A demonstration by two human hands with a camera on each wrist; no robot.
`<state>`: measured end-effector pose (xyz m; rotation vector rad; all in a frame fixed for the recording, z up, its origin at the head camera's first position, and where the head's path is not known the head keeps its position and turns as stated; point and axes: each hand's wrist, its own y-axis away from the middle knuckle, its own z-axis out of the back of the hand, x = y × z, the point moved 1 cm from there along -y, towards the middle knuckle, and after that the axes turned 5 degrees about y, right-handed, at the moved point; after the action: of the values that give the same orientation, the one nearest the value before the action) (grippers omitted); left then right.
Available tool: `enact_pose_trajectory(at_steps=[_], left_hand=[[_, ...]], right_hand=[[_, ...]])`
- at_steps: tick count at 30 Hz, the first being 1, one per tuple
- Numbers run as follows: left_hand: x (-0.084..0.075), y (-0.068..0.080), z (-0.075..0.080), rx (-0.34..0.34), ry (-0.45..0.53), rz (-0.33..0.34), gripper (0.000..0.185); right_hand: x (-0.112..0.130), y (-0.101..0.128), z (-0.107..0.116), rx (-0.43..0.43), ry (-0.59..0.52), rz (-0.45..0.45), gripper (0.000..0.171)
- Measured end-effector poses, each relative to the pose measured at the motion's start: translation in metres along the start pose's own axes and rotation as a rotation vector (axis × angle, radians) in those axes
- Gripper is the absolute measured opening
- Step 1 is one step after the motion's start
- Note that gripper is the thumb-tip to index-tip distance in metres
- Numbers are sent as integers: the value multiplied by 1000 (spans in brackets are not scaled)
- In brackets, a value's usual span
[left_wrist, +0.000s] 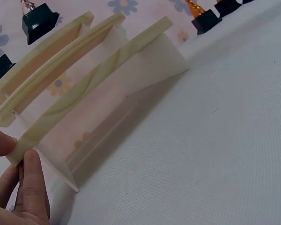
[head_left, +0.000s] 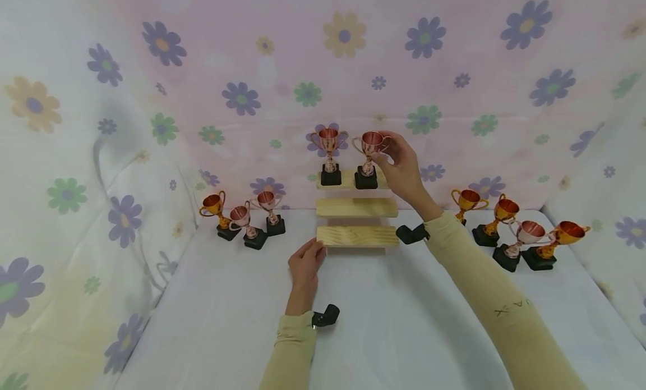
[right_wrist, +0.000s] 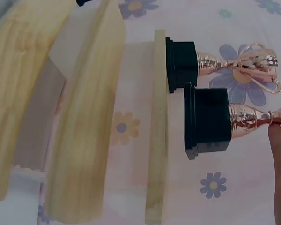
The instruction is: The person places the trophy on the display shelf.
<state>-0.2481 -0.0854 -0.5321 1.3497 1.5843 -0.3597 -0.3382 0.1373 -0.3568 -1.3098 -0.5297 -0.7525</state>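
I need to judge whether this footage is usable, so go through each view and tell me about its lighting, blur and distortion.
Head view: soft, even light with faint shadows; wide-angle bending curves the backdrop edges; the right hand on the trophy is fairly sharp. Left wrist view: the left hand is close and slightly soft, and the wooden shelf bows. Right wrist view: rotated sideways, mildly blurred, no harsh glare.
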Motion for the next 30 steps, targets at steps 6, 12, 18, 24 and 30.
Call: enact_pose_trajectory(at_steps=[6,12,18,24,30], left_hand=[[1,1,-2,11,15,-7,31],[2,2,-4,19,7,-6,29],[1,3,-4,18,-2,-1,30],[-2,4,-4,10,-5,-8,30],[-2,2,0,2,-11,-6,31]], right_hand=[[17,-15,-3,109,-9,-91,43],[17,-23,-4,165,-34,-163,44],[11,-26,-8,169,-52,-189,45],[6,-26,-14,145,-61,-201,45],[-16,-27,-21,118,-45,-189,45]])
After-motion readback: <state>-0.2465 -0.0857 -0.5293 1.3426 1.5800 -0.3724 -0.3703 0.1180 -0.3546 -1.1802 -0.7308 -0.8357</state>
